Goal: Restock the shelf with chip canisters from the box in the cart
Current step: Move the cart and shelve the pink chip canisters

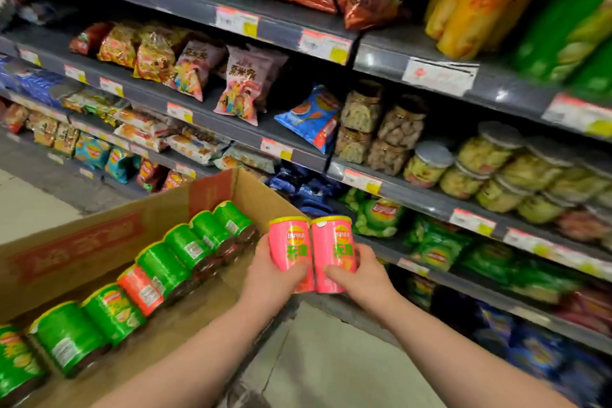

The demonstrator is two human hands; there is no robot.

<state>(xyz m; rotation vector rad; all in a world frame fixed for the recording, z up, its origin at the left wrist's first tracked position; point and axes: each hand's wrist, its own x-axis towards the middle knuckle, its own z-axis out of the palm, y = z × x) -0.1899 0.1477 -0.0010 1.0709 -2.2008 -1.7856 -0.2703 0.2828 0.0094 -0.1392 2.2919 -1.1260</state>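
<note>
Left hand (276,270) and right hand (359,270) each gripped an upright pink canister (288,250), (332,250), touching, near the box's (99,242) right corner; stocked shelves (430,205) behind.

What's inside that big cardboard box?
Green canisters lying in a row, one red canister among them, on the cardboard box floor. Anything beneath the row is covered.

Pink canisters (311,253) with yellow rims; green canisters (185,248) in brown box (99,242).
</note>
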